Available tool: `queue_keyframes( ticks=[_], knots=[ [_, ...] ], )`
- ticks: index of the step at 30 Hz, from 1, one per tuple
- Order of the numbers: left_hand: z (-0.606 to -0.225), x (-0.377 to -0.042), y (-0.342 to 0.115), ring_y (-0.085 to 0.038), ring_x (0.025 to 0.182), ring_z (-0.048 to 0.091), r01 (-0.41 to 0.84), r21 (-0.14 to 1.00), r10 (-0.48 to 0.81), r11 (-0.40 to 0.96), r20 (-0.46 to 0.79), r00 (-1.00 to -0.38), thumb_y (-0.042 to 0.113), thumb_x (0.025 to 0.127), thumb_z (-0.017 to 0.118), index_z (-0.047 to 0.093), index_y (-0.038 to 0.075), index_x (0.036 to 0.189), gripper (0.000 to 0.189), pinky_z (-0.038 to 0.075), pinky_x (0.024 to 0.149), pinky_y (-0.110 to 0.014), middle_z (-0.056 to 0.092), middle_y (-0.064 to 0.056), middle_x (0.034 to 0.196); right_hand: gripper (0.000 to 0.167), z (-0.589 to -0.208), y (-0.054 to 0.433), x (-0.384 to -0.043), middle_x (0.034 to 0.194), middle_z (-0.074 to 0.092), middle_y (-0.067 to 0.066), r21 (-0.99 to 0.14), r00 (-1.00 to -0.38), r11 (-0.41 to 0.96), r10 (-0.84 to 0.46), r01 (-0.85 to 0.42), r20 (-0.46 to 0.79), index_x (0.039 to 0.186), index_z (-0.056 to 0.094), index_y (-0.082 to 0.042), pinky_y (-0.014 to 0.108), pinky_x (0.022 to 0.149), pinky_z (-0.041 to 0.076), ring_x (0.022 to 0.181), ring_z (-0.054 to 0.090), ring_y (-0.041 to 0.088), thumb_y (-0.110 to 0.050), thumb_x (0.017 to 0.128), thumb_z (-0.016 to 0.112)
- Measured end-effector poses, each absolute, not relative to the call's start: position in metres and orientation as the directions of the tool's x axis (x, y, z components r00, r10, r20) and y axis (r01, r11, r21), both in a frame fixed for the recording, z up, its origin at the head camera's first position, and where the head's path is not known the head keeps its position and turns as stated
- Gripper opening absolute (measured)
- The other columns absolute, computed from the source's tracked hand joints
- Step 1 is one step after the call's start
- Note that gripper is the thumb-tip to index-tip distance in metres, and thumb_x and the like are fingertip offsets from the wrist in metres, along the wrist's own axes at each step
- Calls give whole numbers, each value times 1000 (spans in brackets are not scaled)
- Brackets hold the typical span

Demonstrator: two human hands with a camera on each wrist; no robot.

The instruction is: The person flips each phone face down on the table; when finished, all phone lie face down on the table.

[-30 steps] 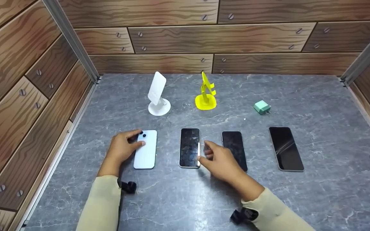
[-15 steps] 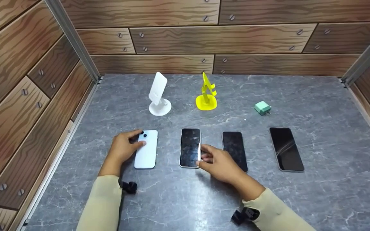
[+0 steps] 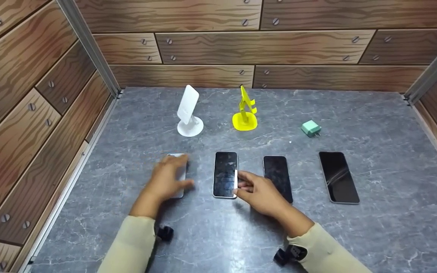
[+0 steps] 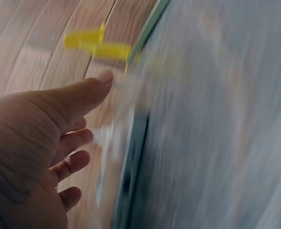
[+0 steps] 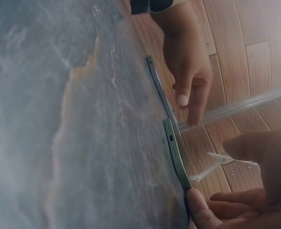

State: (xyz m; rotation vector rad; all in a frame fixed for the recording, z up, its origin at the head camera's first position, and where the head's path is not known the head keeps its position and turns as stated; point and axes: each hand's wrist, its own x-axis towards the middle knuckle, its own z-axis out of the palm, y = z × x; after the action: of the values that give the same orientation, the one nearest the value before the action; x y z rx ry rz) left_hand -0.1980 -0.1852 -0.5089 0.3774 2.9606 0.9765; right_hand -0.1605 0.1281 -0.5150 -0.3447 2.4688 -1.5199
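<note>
My left hand (image 3: 165, 182) hovers over the pale blue phone (image 3: 182, 173) lying face down and hides most of it. Its thumb and fingers are spread; in the left wrist view they hold nothing, with a phone's edge (image 4: 130, 167) close beyond. My right hand (image 3: 262, 193) is at the long right side of a black-screened phone (image 3: 224, 170) lying face up. In the right wrist view a fingertip touches that phone's edge (image 5: 174, 145), while the thumb stays off it. A second dark phone (image 3: 276, 172) lies partly behind my right hand.
Farther right lies another dark phone (image 3: 339, 176). Behind the phones stand a white phone stand (image 3: 189, 110) and a yellow phone stand (image 3: 245, 113), with a mint-green charger plug (image 3: 311, 128) to their right. Wood-patterned walls (image 3: 263, 47) enclose the grey marbled table (image 3: 210, 235).
My left hand has let go of the pale blue phone's upper left side and moved right across it. My right hand closed in on the middle phone's edge, then stayed there.
</note>
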Motion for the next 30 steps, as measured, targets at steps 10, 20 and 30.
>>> queue_keyframes(
  ticks=[10, 20, 30],
  knots=[
    [-509, -186, -139, -34, 143, 57, 407, 507, 461, 760, 23, -887, 34, 78, 100, 56, 4, 158, 96, 39, 123, -55, 66, -13, 154, 65, -516, 131, -162, 146, 68, 24, -911, -943, 406, -326, -74, -68, 154, 54, 10, 35, 106, 60, 125, 71, 33, -15, 99, 78],
    [-511, -190, -130, -32, 138, 61, 430, 502, 478, 750, 37, -878, 35, 80, 99, 61, 4, 155, 90, 42, 119, -52, 69, -12, 150, 66, -515, 128, -162, 143, 70, 22, -909, -941, 408, -331, -79, -67, 155, 53, 9, 38, 107, 60, 124, 71, 31, -14, 98, 78],
    [-512, -188, -129, -34, 142, 59, 438, 494, 488, 751, 31, -872, 38, 83, 97, 65, 4, 151, 83, 42, 120, -54, 66, -12, 155, 65, -511, 126, -160, 150, 63, 30, -948, -951, 317, -286, 24, -120, 154, 51, 13, 48, 115, 54, 134, 65, 40, -8, 98, 76]
  ],
)
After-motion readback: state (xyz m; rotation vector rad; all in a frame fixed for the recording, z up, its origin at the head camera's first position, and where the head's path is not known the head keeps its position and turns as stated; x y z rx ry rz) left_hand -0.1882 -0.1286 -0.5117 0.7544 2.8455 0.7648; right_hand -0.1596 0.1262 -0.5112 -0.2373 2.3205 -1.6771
